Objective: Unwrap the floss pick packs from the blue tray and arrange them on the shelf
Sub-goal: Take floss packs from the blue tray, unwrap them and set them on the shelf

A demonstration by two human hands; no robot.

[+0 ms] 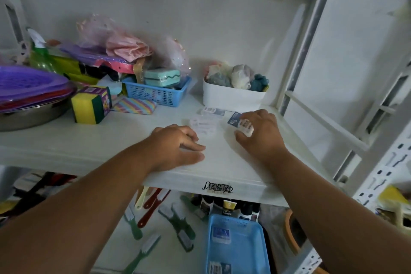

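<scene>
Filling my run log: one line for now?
right hand: holds floss pack | left hand: open on shelf | blue tray: packs remain

I count three floss pick packs on the shelf (111,147): one (210,111) by the white tub, one (203,125) mid-shelf, one (241,124) under my right hand (260,133). Two more packs (221,234) (219,267) lie in the blue tray (255,249).

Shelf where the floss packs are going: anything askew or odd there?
The floss pick packs already on the white shelf lie at differing angles, not squared in a row. The right hand grips another pack, also tilted. Nothing looks spilled or damaged. Packs remain in the blue tray below.
</scene>
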